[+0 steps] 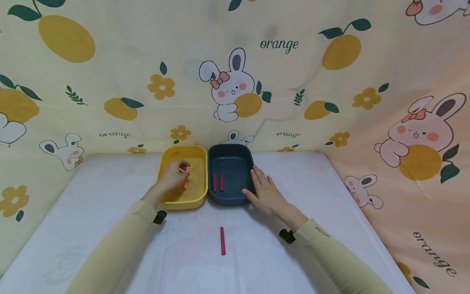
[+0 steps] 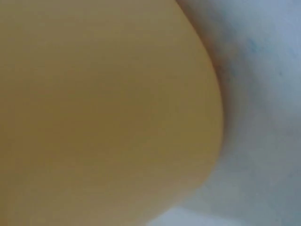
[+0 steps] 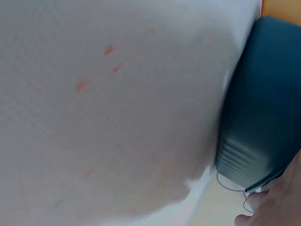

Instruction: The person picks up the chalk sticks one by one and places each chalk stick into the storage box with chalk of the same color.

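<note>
My left hand (image 1: 172,174) reaches into the yellow tray (image 1: 201,171), its thumb and fingers pinching a thin pink stick (image 1: 185,183) that stands out brighter than the others. The left wrist view is filled by the tray's outer wall (image 2: 113,108). My right hand (image 1: 269,196) rests with fairly straight fingers along the right rim of the dark blue tray (image 1: 233,194), thumb over its near corner. Inside that tray, toward its left wall, lie two red sticks (image 1: 221,182) side by side. In the right wrist view the blue tray's side (image 3: 263,103) shows, with part of my hand below.
Another red stick (image 1: 222,241) lies on the white-covered table (image 1: 191,253), in front of the trays. The two trays stand side by side near the table's back edge. Behind them hangs a cloth printed with rabbits and oranges (image 1: 147,41).
</note>
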Tool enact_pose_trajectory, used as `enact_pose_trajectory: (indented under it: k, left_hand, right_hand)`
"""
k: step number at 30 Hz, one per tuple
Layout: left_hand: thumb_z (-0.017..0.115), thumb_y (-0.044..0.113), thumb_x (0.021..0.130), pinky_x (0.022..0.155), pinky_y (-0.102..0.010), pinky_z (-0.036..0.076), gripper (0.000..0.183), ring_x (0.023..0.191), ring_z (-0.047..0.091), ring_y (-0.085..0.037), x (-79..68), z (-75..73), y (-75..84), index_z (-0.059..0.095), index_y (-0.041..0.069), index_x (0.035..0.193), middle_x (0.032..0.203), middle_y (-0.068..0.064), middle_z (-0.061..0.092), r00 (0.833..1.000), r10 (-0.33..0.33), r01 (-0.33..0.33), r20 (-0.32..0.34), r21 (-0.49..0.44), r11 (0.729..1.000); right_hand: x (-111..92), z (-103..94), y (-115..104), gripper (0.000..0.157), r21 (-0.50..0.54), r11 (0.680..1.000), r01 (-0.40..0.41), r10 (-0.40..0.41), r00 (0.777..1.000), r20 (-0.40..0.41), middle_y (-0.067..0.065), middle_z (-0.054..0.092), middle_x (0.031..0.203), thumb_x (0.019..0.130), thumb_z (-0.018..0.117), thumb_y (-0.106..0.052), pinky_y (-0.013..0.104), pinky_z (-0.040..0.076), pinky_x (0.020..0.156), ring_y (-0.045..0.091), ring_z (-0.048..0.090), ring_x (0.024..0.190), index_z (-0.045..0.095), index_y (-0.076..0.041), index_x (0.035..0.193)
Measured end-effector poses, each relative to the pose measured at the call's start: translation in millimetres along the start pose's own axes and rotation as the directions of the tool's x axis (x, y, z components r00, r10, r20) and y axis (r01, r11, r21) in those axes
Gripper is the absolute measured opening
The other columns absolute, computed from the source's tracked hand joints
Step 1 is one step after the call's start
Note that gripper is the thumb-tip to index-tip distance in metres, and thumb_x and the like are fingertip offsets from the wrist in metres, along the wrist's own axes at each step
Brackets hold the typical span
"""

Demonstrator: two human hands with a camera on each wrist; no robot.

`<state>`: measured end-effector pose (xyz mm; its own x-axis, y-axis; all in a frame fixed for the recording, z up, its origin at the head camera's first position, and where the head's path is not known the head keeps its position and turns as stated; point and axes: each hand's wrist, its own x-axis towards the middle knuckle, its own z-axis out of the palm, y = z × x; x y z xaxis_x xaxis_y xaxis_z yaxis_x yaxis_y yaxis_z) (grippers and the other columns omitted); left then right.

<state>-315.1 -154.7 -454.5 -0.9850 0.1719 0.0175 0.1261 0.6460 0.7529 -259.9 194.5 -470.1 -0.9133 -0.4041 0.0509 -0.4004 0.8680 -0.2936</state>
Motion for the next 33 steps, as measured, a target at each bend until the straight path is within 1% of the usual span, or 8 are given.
enact_pose_trajectory:
  k: [2, 6, 10, 14, 19, 26, 33]
  left_hand:
    - [0.065, 0.003, 0.097, 0.091, -0.046, 0.055, 0.034, 0.103, 0.064, -0.038, 1.4, -0.1, -3.4, 0.06, -0.01, 0.128, 0.119, -0.026, 0.064, 1.0, 0.0, 0.0, 0.0, 0.018, 1.0]
    - [0.067, 0.004, 0.096, 0.098, -0.05, 0.052, 0.033, 0.107, 0.063, -0.039, 2.5, -0.7, -8.3, 0.063, -0.01, 0.125, 0.117, -0.026, 0.066, 1.0, 0.006, -0.005, -0.013, 0.071, 0.997]
    - [0.068, 0.004, 0.095, 0.1, -0.051, 0.05, 0.031, 0.108, 0.063, -0.039, 3.1, -0.4, -12.4, 0.063, -0.011, 0.122, 0.114, -0.027, 0.067, 0.999, 0.012, -0.009, -0.03, 0.11, 0.994]
    - [0.069, 0.005, 0.095, 0.1, -0.05, 0.05, 0.032, 0.107, 0.063, -0.038, 5.3, 1.6, -15.3, 0.063, -0.01, 0.123, 0.115, -0.025, 0.067, 0.999, -0.011, 0.015, -0.034, 0.118, 0.993]
    - [0.069, 0.008, 0.095, 0.1, -0.048, 0.05, 0.035, 0.105, 0.061, -0.035, 8.7, 5.3, -18.6, 0.063, -0.008, 0.126, 0.114, -0.022, 0.066, 0.998, -0.055, 0.058, -0.023, 0.13, 0.99]
    - [0.068, 0.011, 0.098, 0.104, -0.048, 0.047, 0.037, 0.108, 0.057, -0.034, 10.5, 8.4, -19.9, 0.061, -0.005, 0.13, 0.118, -0.02, 0.061, 0.993, -0.119, 0.12, -0.01, 0.135, 0.984]
    - [0.069, 0.013, 0.099, 0.101, -0.047, 0.049, 0.036, 0.106, 0.057, -0.033, 12.7, 10.4, -20.5, 0.062, -0.004, 0.13, 0.117, -0.019, 0.062, 0.991, -0.135, 0.136, -0.017, 0.131, 0.982]
  right_hand:
    - [0, -0.2, -1, 0.086, -0.003, 1.0, -0.006, 0.006, 1.0, 0.005, 0.014, 0.003, 0.174, 0.107, 0.039, -0.058, 0.056, 0.013, 0.126, 0.033, 0.011, 0.16, 0.013, 0.001, 0.164]
    - [1, 0.4, -1, 0.086, -0.004, 1.0, -0.012, 0.012, 1.0, 0.01, 0.014, 0.003, 0.174, 0.107, 0.04, -0.059, 0.056, 0.013, 0.126, 0.032, 0.011, 0.16, 0.013, 0.0, 0.164]
    - [1, 1.6, -1, 0.086, -0.003, 1.0, -0.016, 0.016, 1.0, 0.017, 0.013, 0.002, 0.174, 0.107, 0.039, -0.059, 0.055, 0.012, 0.126, 0.031, 0.01, 0.16, 0.012, 0.0, 0.164]
    - [1, 1.8, -1, 0.086, -0.007, 1.0, -0.014, 0.014, 1.0, 0.017, 0.013, 0.002, 0.174, 0.107, 0.038, -0.059, 0.056, 0.012, 0.126, 0.031, 0.009, 0.16, 0.011, 0.0, 0.164]
    - [1, 1.7, 0, 0.085, 0.002, 1.0, -0.001, 0.001, 1.0, 0.013, 0.014, 0.001, 0.174, 0.108, 0.039, -0.057, 0.056, 0.012, 0.126, 0.03, 0.008, 0.16, 0.011, 0.001, 0.164]
    - [0, 2.0, 0, 0.085, 0.001, 1.0, 0.001, -0.001, 1.0, 0.008, 0.014, 0.001, 0.174, 0.108, 0.038, -0.057, 0.058, 0.014, 0.125, 0.031, 0.01, 0.16, 0.011, 0.001, 0.164]
    - [1, 2.2, 2, 0.086, -0.005, 1.0, -0.002, 0.002, 1.0, 0.008, 0.013, 0.001, 0.174, 0.108, 0.038, -0.058, 0.057, 0.014, 0.126, 0.031, 0.009, 0.16, 0.011, 0.001, 0.164]
